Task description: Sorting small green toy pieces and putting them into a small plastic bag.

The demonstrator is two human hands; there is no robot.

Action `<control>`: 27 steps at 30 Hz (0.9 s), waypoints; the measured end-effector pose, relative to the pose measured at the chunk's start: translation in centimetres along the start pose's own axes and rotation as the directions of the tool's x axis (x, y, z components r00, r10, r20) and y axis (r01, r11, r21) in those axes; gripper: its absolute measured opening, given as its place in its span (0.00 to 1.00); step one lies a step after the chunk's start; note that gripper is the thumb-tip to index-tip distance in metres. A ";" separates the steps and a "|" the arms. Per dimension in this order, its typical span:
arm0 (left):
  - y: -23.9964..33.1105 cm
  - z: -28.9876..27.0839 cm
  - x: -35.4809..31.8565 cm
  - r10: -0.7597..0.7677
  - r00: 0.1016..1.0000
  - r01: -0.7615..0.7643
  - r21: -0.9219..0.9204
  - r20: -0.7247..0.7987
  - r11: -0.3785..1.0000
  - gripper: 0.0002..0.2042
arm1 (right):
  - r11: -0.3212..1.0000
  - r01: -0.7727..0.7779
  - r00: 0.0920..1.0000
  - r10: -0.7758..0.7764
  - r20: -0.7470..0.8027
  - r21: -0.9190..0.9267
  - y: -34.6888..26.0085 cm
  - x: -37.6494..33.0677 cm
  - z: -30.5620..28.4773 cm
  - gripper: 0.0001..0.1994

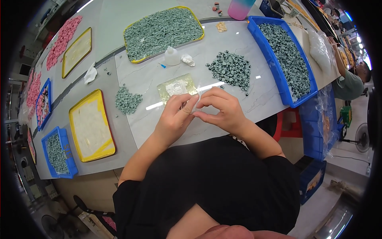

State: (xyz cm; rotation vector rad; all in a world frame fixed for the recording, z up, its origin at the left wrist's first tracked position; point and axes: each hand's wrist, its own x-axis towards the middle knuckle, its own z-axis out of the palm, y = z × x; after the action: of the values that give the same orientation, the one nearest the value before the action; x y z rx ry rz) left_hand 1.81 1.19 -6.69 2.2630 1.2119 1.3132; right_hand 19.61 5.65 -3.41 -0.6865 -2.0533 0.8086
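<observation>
My left hand and my right hand meet over the table's near side, fingertips pinched together. Whatever lies between them is too small to make out. Just beyond my left fingers is a yellowish square sheet bearing a small clear round dish. A white squeeze bottle stands behind it, beside a crumpled white tissue and a small blue-tipped piece. To the right is a loose heap of glossy dark green pieces; a smaller heap of duller green pieces sits to the left.
A yellow-rimmed tray full of green pieces lies at the back. Blue trays of green pieces stand right and far left. Near the latter is a yellow tray. Pink pieces lie back left. Another person is far right.
</observation>
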 end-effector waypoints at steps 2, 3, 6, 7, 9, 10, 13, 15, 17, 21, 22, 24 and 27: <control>-0.1 0.1 -0.1 -0.001 1.000 0.001 -0.004 -0.006 1.000 0.30 | 1.000 -0.018 0.999 0.017 0.027 0.026 0.0 0.1 -0.3 0.12; -0.1 0.3 -0.1 0.000 1.000 0.000 -0.003 -0.006 1.000 0.30 | 0.999 -0.043 0.998 0.042 0.047 0.023 0.0 0.1 -0.5 0.11; 0.1 0.5 -0.1 -0.013 1.000 0.012 -0.024 -0.012 1.000 0.30 | 0.995 -0.089 0.995 0.086 0.050 0.040 -0.4 0.2 -0.9 0.10; 0.2 0.5 -0.1 -0.072 0.997 0.071 -0.064 -0.021 0.995 0.28 | 0.992 -0.110 0.993 0.108 0.037 0.060 -0.5 0.3 -0.9 0.10; 0.4 0.5 -0.2 -0.132 0.991 0.129 -0.104 -0.027 0.986 0.27 | 0.993 -0.103 0.995 0.102 0.018 0.061 -0.5 0.3 -1.3 0.09; 0.5 0.4 -0.1 -0.168 0.985 0.160 -0.146 -0.042 0.976 0.25 | 0.993 -0.097 0.995 0.098 -0.002 0.060 -0.5 0.3 -1.6 0.08; 0.5 0.4 -0.2 -0.199 0.977 0.178 -0.232 -0.072 0.956 0.23 | 0.998 -0.054 0.998 0.055 -0.044 0.010 -0.2 0.1 -2.3 0.07; 0.4 0.5 -0.3 -0.195 0.977 0.164 -0.274 -0.089 0.947 0.23 | 0.998 -0.056 0.997 0.055 -0.057 -0.012 -0.6 -0.1 -2.3 0.07; 0.3 0.5 -0.6 -0.174 0.984 0.154 -0.308 -0.038 0.939 0.23 | 0.998 -0.058 0.996 0.055 -0.070 -0.035 -0.8 -0.4 -2.3 0.08; 0.2 1.1 -0.4 -0.178 0.974 0.120 -0.351 -0.138 0.928 0.23 | 0.980 0.126 0.992 -0.128 0.000 -0.151 -1.1 -0.6 -2.1 0.10; 0.2 1.1 -0.4 -0.156 0.978 0.101 -0.342 -0.138 0.934 0.23 | 0.972 0.164 0.987 -0.162 0.025 -0.167 -1.2 -0.6 -2.1 0.11; 0.3 0.9 -0.3 -0.135 0.981 0.082 -0.332 -0.138 0.940 0.23 | 0.960 0.210 0.978 -0.204 0.053 -0.188 -1.3 -0.6 -2.1 0.12; 0.7 0.4 -0.1 -0.113 0.987 0.080 -0.256 -0.118 0.963 0.23 | 0.929 0.287 0.958 -0.273 0.089 -0.232 -1.3 -0.5 -2.1 0.13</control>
State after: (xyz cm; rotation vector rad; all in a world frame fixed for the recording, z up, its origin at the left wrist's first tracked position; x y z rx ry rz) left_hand 2.50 0.77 -6.57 1.9443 1.1100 1.5049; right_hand 21.33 5.05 -1.70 -0.4876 -2.2588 0.4197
